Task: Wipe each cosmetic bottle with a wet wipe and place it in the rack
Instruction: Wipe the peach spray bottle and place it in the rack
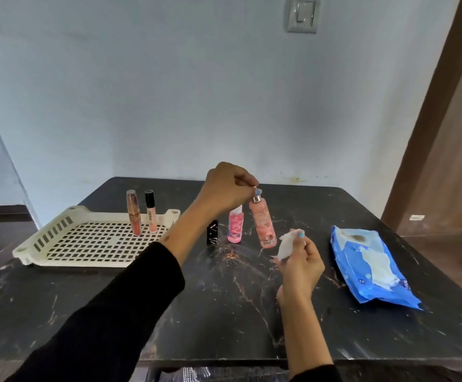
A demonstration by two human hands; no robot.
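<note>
My left hand (228, 188) pinches the silver top of a tall pink spray bottle (264, 226) and holds it slightly tilted, its base near the dark table. My right hand (301, 264) grips a crumpled white wet wipe (286, 245) just right of the bottle's lower end, close to it. A smaller pink bottle (234, 228) and a short black bottle (212, 232) stand on the table left of it. The cream perforated rack (58, 245) lies at the left, with a rose-gold tube (133, 213) and a lip gloss tube (151, 212) upright at its far right.
A blue wet-wipe pack (370, 267) lies open at the right of the black marble-patterned table (224, 312), a wipe sticking out of it. A pale wall runs behind the table, and a brown door stands at the far right.
</note>
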